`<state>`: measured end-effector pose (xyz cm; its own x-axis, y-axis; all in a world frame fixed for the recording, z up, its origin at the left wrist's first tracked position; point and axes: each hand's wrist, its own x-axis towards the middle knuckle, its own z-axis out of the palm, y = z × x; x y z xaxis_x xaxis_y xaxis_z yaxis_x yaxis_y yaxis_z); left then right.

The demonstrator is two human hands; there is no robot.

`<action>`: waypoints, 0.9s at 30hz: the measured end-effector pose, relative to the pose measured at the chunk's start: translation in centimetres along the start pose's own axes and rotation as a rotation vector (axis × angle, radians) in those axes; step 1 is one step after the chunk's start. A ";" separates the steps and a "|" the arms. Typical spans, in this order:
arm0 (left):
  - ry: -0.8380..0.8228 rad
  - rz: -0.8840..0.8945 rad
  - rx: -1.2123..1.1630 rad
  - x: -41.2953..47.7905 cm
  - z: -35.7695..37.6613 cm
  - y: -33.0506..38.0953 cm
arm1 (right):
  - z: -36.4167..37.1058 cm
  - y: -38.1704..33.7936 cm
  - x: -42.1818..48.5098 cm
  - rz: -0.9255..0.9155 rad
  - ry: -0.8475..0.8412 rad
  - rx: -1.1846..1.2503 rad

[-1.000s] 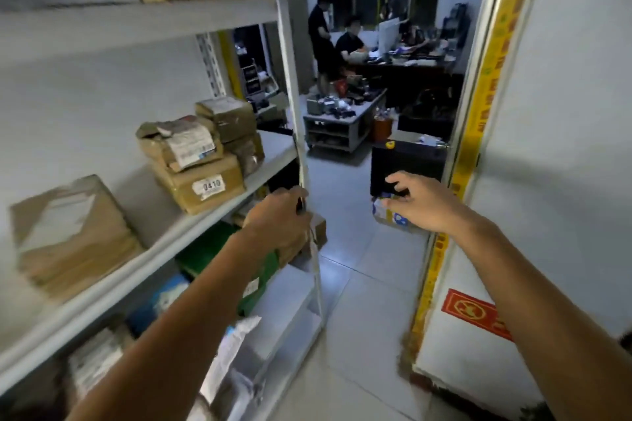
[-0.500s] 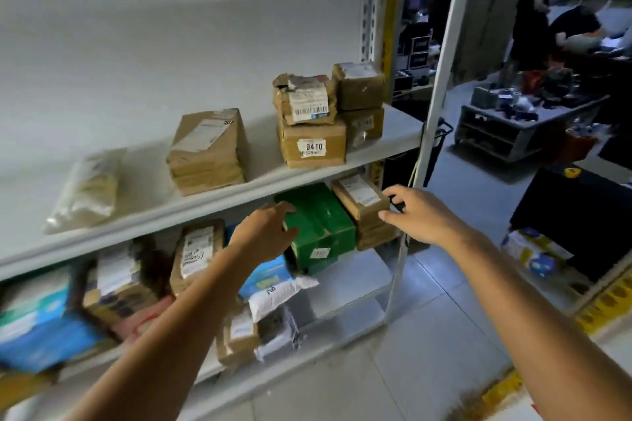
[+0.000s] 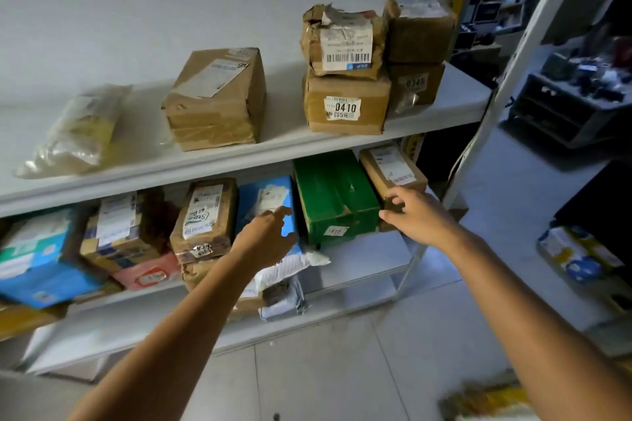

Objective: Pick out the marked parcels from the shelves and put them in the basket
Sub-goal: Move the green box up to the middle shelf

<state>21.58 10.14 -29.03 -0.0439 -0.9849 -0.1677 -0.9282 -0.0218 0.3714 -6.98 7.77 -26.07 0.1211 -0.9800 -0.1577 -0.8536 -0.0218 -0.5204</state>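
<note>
Upper board (image 3: 239,164), left to right:
- One plastic bag (image 3: 73,133) lying flat, its near end close to the front edge.
- Bare board, then one taped brown carton (image 3: 219,99) set back from the edge.
- Bare gap, then a stack of two: torn barcode carton (image 3: 342,41) on carton 0410 (image 3: 345,106), the lower one near the front edge.
- Just beside it on the right, a second stack of two (image 3: 417,55).

Count: 1 bag, 5 cartons.

Lower board, left to right:
- teal-and-blue box (image 3: 34,256)
- brown labelled box (image 3: 119,232) on a pink parcel (image 3: 147,276)
- brown parcel with handwriting (image 3: 205,215)
- blue box (image 3: 265,196)
- green box (image 3: 335,195)
- right-end brown parcel (image 3: 393,169), beside the upright post (image 3: 478,154)

Seven counted, packed side to side. Bare board shows only in front of the green box, toward the post. Two soft bags, a white bag (image 3: 294,263) and a grey bag (image 3: 284,297), lie at the front below the blue box. Which parcels carry the task mark cannot be told.

Left hand (image 3: 263,236): released, fingers loosely extended in front of the blue box. Whether it touches the box cannot be told.

Right hand (image 3: 415,214): fingers bent at the near end of the right-end brown parcel, thumb spread below. Whether it grasps cannot be told.

Tiled floor (image 3: 342,369): open in front of the shelves and to the right of the post.
</note>
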 end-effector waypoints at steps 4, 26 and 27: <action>-0.019 0.021 -0.043 3.1 2.1 0.2 | 1.7 1.5 2.4 0.047 -0.001 0.021; 0.101 -0.170 -0.219 10.8 9.9 1.6 | 8.7 7.2 12.3 -0.070 -0.060 0.154; 0.111 -0.166 -0.244 10.9 9.9 1.5 | 9.0 7.3 12.4 -0.079 -0.051 0.170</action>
<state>16.04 1.12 -39.37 0.1538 -0.9769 -0.1485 -0.8027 -0.2112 0.5578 -7.17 -2.76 -39.34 0.2140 -0.9651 -0.1509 -0.7431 -0.0606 -0.6665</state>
